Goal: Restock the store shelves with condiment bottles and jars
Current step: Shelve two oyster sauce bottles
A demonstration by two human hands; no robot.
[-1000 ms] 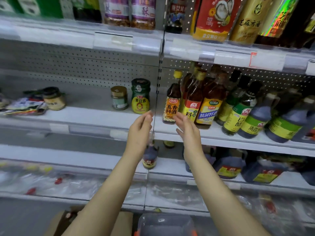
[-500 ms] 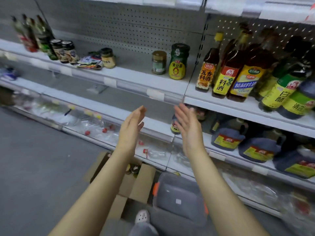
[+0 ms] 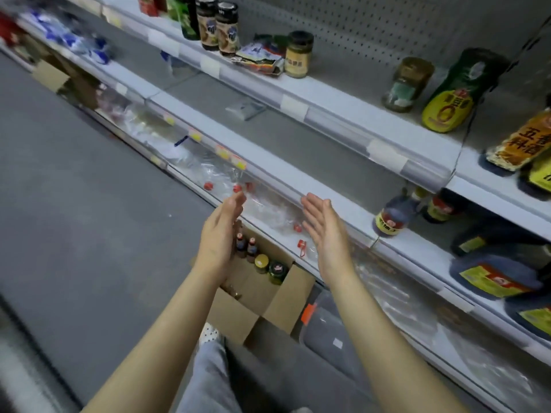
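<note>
My left hand (image 3: 219, 234) and my right hand (image 3: 323, 234) hover empty with straight fingers, palms facing each other, above an open cardboard box (image 3: 286, 296) on the floor. Inside the box stand two dark bottles with red caps (image 3: 247, 245) and two small jars (image 3: 269, 267), just right of my left hand. On the upper shelf (image 3: 334, 105) stand a green-lidded jar with a yellow label (image 3: 456, 99), a small glass jar (image 3: 407, 84) and a brown bottle (image 3: 524, 143) at the right edge.
A grey plastic bin with an orange latch (image 3: 337, 326) sits right of the box. Dark jugs (image 3: 492, 275) and a small dark bottle (image 3: 393, 216) stand on the lower shelf. Further left on the upper shelf are jars (image 3: 219, 28) and packets (image 3: 259, 58). Grey floor (image 3: 89, 219) lies left.
My view has swung down and left from the bottle shelf towards the floor. Both hands dropped, still empty, and now hang over the cardboard box.
</note>
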